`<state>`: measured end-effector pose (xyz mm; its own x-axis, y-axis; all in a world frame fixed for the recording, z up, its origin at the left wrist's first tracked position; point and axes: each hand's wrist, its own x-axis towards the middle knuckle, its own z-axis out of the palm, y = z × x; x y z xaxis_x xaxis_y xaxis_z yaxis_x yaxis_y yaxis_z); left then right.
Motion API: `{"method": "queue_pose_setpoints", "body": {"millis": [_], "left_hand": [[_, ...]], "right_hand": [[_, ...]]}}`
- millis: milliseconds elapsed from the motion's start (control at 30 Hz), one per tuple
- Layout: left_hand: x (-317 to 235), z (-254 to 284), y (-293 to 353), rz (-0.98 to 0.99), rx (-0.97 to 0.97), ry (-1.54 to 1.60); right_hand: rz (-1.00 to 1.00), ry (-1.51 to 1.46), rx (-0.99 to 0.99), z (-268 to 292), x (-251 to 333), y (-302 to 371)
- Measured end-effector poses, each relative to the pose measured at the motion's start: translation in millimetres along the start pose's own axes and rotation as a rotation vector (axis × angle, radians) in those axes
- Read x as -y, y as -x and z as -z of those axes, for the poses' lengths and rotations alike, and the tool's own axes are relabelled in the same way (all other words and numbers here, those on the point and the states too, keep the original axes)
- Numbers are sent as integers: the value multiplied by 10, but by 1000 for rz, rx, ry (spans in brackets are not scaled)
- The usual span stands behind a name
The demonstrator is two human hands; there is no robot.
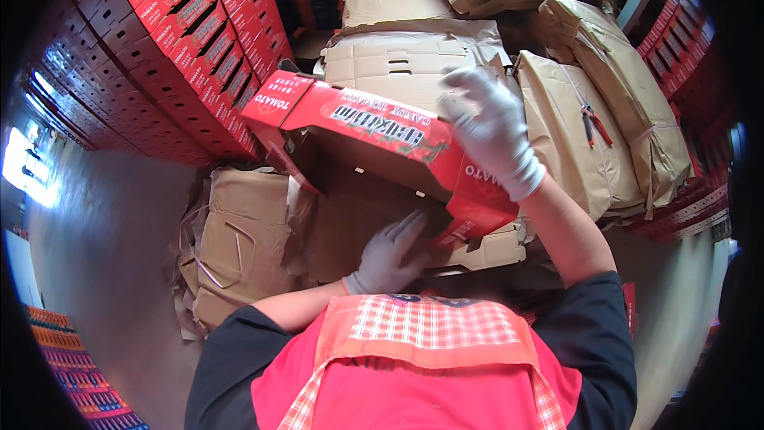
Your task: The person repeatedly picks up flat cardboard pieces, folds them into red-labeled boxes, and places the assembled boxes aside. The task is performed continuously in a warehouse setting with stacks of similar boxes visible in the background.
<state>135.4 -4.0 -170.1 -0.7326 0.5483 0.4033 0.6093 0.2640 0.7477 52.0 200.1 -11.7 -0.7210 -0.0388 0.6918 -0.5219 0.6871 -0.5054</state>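
A red printed cardboard carton [374,121], partly folded up, lies tilted in front of me with its brown inside facing me. My left hand [390,256], in a grey-looking glove, reaches into the near side of the carton. Its fingers are stretched out against or just over the brown board, holding nothing I can see. At the carton's right end is my right hand [495,131], in a white glove, raised beside the red corner. Those fingers are apart and slightly bent, a little blurred; whether they touch the corner I cannot tell.
Flat tan cardboard blanks [398,64] lie behind the carton. Paper-wrapped bundles [573,135] stand at the right, with red-handled pliers [593,126] on one. Another wrapped bundle [243,227] sits at the left. Tall stacks of red cartons [187,24] rise at the far left.
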Motion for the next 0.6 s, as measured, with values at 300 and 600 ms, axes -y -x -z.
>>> {"method": "queue_pose_setpoints", "body": {"millis": [300,600], "left_hand": [[-649,896,-1905,-202,349,-690],[-517,780,-1732,-315,186,-661]], "right_hand": [[-37,342,-74,418,-126,63],[89,562,506,729,-222,-129]]}}
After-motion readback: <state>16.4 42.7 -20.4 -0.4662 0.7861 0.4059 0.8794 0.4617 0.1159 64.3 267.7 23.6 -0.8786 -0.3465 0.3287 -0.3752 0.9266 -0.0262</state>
